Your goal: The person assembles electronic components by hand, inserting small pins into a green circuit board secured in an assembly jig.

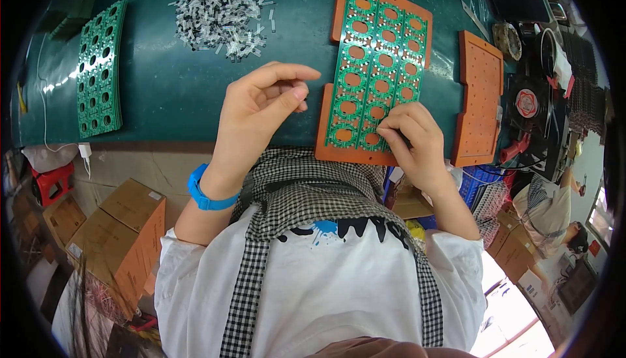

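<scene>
A green circuit board panel [371, 58] with rows of round cut-outs lies on an orange tray [324, 123] in front of me, right of the middle. My right hand [420, 144] is closed in a pinch over the panel's near right part, its fingertips at one of the lowest rings. Whatever sits between them is too small to make out. Left of the tray, my left hand [261, 104] hovers above the table, apart from the panel. Its index finger points right while the thumb presses toward the other, curled fingers; anything inside is hidden.
Small clear-and-dark parts [222, 12] form a loose pile at the far side of the green table [156, 97]. A stack of similar green panels [99, 68] lies at the left. Another orange tray [479, 97] rests on the right, beside a tape roll [507, 40]. Cardboard boxes [111, 234] stand below left.
</scene>
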`<state>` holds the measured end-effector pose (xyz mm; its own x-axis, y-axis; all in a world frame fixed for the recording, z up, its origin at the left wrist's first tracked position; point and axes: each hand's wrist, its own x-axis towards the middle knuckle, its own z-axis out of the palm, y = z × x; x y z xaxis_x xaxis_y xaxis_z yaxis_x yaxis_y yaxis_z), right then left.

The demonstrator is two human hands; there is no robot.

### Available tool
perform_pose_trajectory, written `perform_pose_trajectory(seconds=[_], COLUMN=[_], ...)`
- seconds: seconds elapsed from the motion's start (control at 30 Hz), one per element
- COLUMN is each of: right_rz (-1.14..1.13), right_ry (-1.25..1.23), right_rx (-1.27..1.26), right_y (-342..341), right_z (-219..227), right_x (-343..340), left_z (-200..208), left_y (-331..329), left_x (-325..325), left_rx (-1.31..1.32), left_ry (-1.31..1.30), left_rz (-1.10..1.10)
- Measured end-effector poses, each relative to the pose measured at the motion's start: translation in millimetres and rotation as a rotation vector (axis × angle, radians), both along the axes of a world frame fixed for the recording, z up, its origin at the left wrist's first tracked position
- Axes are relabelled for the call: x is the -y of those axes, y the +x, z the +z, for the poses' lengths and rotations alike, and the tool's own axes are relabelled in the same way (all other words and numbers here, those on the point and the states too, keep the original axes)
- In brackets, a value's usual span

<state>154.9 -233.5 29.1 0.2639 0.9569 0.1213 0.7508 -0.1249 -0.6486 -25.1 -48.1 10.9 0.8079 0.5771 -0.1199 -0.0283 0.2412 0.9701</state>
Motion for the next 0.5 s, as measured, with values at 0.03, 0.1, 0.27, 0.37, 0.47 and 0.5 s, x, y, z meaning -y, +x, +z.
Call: perform_pose_trajectory(seconds=[0.03, 0.1, 0.27, 0.37, 0.47, 0.5], right_rz=[0.001, -0.015, -0.019, 0.017, 0.049, 0.064], right_ry=[0.000, 0.014, 0.077, 0.078, 0.037, 0.026], right_rx=[0.000, 0.010, 0.118, 0.130, 0.115, 0.114], right_y=[0, -2, -4, 1, 5, 5], right_z=[-1, -2, -7, -5, 1, 2], right_x=[0, 0, 4, 4, 0, -2], left_z=[1, 2, 3, 2, -1, 0], left_y=[1, 4, 9, 10, 11, 11], left_x=[2, 7, 16, 20, 21, 21], left_rx=[0.001, 0.002, -0.029, -0.019, -0.024, -0.024], left_ry=[-0.081, -0.162, -0.375, -0.301, -0.317, -0.316], left_rz=[-0.004, -0.007, -0.090, -0.111, -0.106, -0.106])
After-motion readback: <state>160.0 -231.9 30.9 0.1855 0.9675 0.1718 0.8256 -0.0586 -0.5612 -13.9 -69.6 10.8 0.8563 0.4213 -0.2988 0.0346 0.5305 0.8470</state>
